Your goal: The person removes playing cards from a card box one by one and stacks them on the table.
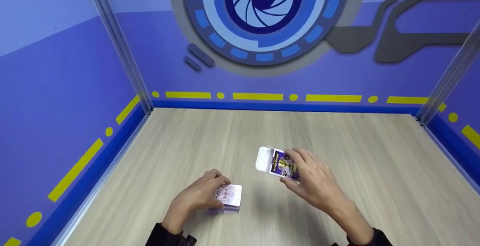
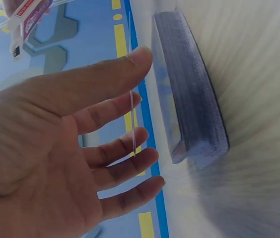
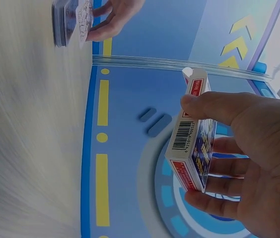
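Observation:
A stack of playing cards (image 2: 194,94) lies on the table. Just over it, my left hand (image 1: 200,191) pinches a playing card (image 3: 84,21) between thumb and fingers; the left wrist view shows this card edge-on as a thin line. Its patterned face is partly covered by the fingers in the head view. To the right, my right hand (image 1: 315,178) grips a purple and white card box (image 1: 283,165) above the table, thumb on one narrow side and fingers on the opposite one. The box's white end flap (image 1: 264,159) stands open, facing left. A barcode shows on its side in the right wrist view.
The pale wood-grain table (image 1: 187,141) is enclosed by a blue back wall (image 1: 262,83) and side walls with yellow markings. Metal corner posts (image 1: 120,43) stand at the back left and back right.

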Demonstrator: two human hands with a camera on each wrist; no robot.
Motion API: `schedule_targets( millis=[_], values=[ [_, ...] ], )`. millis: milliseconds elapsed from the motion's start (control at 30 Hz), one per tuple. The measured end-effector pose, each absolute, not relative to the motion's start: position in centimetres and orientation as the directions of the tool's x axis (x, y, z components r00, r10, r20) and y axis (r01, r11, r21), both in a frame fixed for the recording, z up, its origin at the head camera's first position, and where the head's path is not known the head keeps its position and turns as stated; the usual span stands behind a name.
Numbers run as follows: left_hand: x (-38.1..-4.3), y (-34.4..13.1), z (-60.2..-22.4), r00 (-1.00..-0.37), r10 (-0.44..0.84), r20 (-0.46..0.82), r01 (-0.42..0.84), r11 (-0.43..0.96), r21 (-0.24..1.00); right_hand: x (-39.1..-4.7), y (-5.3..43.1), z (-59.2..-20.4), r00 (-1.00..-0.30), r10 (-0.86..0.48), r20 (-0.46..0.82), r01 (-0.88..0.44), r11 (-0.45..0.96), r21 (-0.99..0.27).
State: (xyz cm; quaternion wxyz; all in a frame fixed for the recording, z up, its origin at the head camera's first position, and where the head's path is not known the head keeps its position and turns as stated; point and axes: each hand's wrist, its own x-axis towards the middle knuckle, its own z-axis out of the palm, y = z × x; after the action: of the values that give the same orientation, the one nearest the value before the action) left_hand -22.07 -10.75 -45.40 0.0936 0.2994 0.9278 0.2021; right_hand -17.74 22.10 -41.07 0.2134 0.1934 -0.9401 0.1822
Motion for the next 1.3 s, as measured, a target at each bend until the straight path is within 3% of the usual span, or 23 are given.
schedule_targets(
  millis=[467, 1300],
  values=[
    [-21.9, -10.8, -46.4, -0.807, 0.582, -0.099, 0.474, 0.739, 0.479, -17.7, 22.0, -41.2, -0.828, -0.285, 0.483, -0.45, 0.851, -0.27],
    [-21.7, -10.0, -46.4, -0.831, 0.543, -0.12, 0.459, 0.793, 0.401, -17.8, 22.0, -41.0, -0.828, -0.292, 0.478, -0.457, 0.847, -0.274]
  ],
)
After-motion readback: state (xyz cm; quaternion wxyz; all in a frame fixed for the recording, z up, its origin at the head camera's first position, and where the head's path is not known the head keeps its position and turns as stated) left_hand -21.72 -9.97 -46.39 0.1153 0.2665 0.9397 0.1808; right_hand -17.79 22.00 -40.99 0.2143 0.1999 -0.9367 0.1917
